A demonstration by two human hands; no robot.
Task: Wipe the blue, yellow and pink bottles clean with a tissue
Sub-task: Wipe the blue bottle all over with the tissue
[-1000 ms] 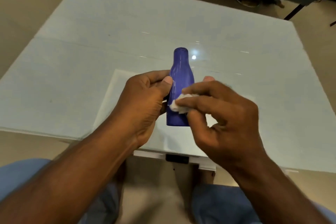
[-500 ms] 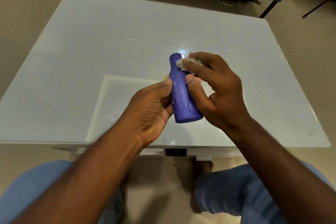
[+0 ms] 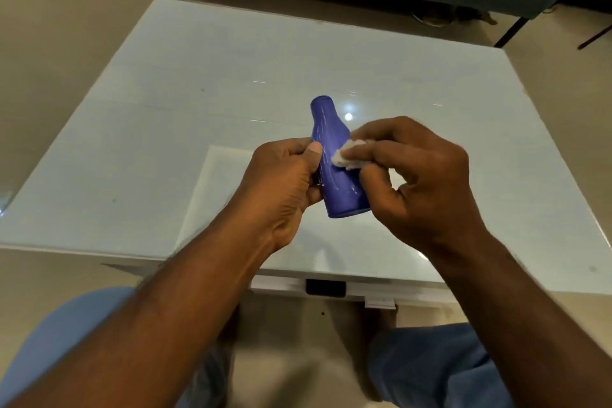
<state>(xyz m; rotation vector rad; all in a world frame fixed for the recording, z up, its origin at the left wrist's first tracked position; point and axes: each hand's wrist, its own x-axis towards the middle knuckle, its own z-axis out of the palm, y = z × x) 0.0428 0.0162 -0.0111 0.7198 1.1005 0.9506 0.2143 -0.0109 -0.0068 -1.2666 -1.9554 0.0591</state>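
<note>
tissue (image 3: 346, 158) sits pinched in my right hand (image 3: 419, 177), pressed on the blue bottle (image 3: 334, 164); my left hand (image 3: 284, 189) grips that bottle, tilted above the desk (image 3: 165, 116); i judge wiping is midway; next i should turn it; yellow, pink bottles unseen

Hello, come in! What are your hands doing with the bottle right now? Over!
Left hand grips blue bottle. Right hand presses tissue on its side. Nothing blocking.

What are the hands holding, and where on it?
Left hand grips the blue bottle by its body; right hand pinches a tissue against its side.
</note>
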